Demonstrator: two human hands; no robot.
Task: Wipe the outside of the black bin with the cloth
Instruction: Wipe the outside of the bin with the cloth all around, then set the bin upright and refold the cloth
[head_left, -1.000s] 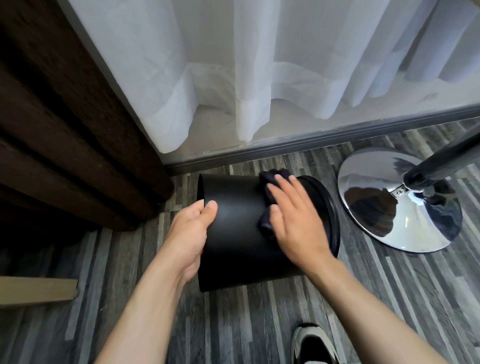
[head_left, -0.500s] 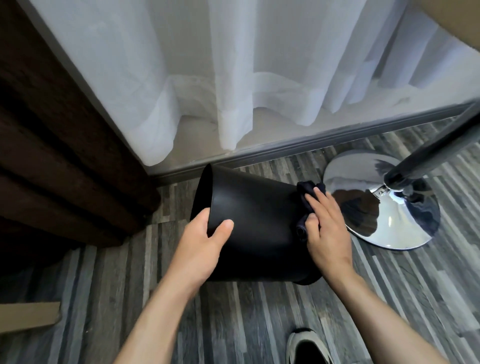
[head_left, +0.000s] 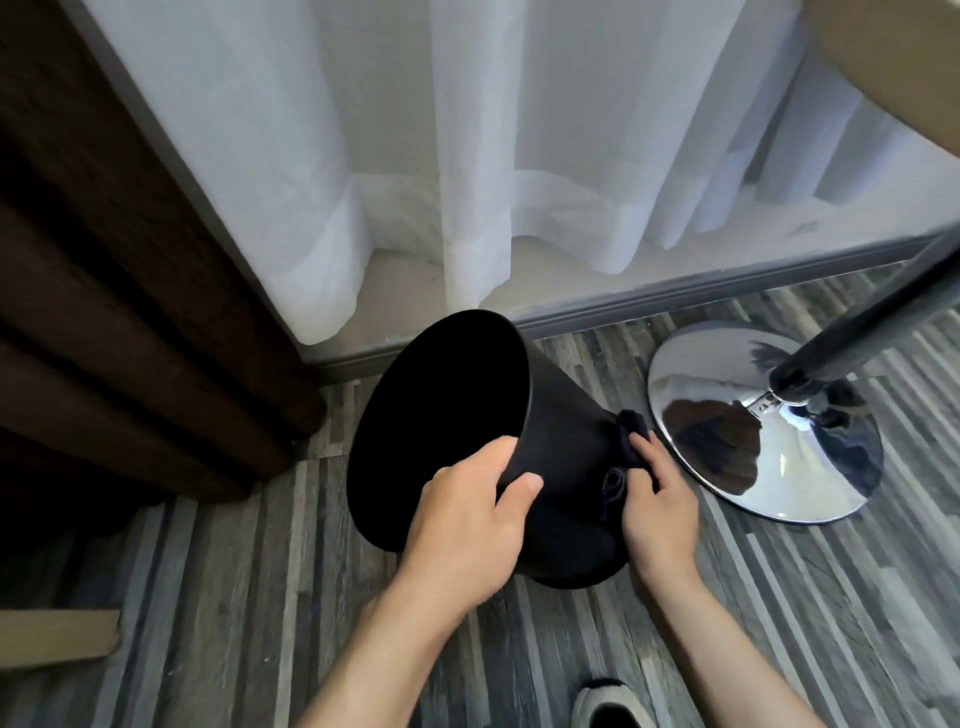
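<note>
The black bin (head_left: 563, 431) is tilted on the striped floor, its open mouth turned up and to the left, its base end low at the right. My left hand (head_left: 467, 525) grips the bin's rim, fingers inside and thumb on the outer wall. My right hand (head_left: 657, 512) presses a dark cloth (head_left: 626, 452) against the bin's outer wall near the base end. Most of the cloth is hidden under my fingers.
A chrome round stand base (head_left: 769, 426) with a dark pole (head_left: 872, 327) sits just right of the bin. White sheer curtains (head_left: 467, 156) and a grey floor rail lie behind, a dark brown curtain (head_left: 130, 312) at left. My shoe (head_left: 608, 706) is at the bottom edge.
The bin has been tipped up so that its mouth faces left and upward. My left hand moved onto the rim. My right hand slid the cloth down toward the base end.
</note>
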